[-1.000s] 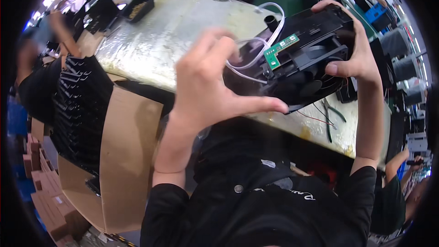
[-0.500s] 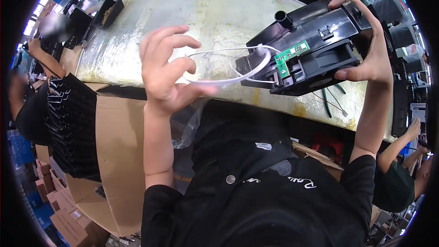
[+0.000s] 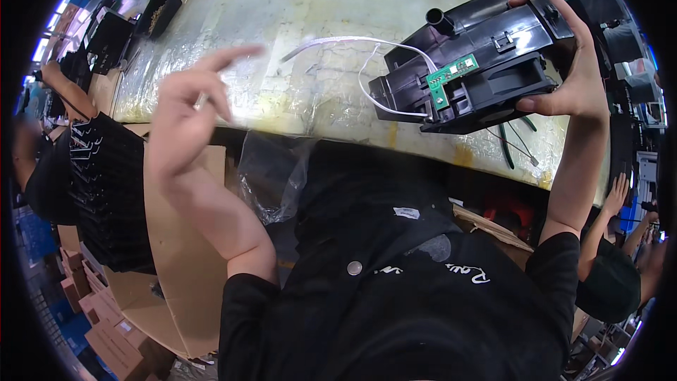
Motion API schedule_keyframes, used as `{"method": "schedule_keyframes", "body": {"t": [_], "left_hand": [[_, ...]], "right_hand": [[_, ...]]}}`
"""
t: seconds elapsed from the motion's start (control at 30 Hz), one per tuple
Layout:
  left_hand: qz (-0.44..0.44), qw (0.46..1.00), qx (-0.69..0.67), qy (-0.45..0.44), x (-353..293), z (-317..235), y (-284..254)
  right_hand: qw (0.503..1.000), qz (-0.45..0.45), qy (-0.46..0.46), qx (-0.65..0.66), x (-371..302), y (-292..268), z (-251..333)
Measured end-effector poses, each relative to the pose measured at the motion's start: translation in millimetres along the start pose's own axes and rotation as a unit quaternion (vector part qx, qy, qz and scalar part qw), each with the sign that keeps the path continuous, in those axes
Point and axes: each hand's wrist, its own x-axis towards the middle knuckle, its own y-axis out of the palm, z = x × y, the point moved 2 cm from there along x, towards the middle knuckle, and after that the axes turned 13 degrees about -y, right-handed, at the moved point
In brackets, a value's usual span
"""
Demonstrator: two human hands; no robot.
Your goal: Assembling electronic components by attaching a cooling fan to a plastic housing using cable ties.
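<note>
A black plastic housing (image 3: 486,46) with a round tube stub and a built-in fan (image 3: 501,85) is gripped at its right end by my right hand (image 3: 582,63), fingers over the top and thumb underneath. It is held up, tilted, above the table. On its front sits a small green circuit board (image 3: 450,79). White wires (image 3: 367,41) run from the board out to the left, their far end loose over the table. My left hand (image 3: 190,109), somewhat blurred, is away from the housing at the left, index finger extended, the others partly bent, nothing visible in it.
The table (image 3: 282,14) is covered in clear film. Green-handled pliers (image 3: 506,147) lie under the housing. A black bin (image 3: 161,14) of small parts stands at the back left. An open cardboard box (image 3: 187,240) and a stack of black parts (image 3: 109,190) are at left. Co-workers' arms show at both sides.
My left hand has moved left and down, away from the white wires. The wires have uncurled from a loop and stretch left. My right hand keeps the housing, tilted slightly differently.
</note>
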Motion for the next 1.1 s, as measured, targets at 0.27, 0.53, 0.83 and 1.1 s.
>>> {"method": "schedule_keyframes", "body": {"t": [0.27, 0.53, 0.83, 1.1], "left_hand": [[-0.092, 0.973, 0.186, 0.102, 63.2, -70.2, 97.3], [0.065, 0.994, -0.057, -0.066, 74.9, -50.2, 106.1], [-0.109, 0.988, 0.103, 0.027, 57.9, -60.9, 122.9], [-0.275, 0.940, 0.199, -0.030, 39.2, -59.0, 140.1]], "right_hand": [[1.000, -0.020, 0.001, 0.001, -0.4, 2.3, 2.0], [0.998, 0.001, -0.049, 0.035, 25.7, 17.9, 30.1], [0.989, -0.032, 0.085, 0.118, 8.1, 19.9, 30.8], [0.970, -0.147, 0.192, 0.039, -8.1, 34.9, 21.2]]}}
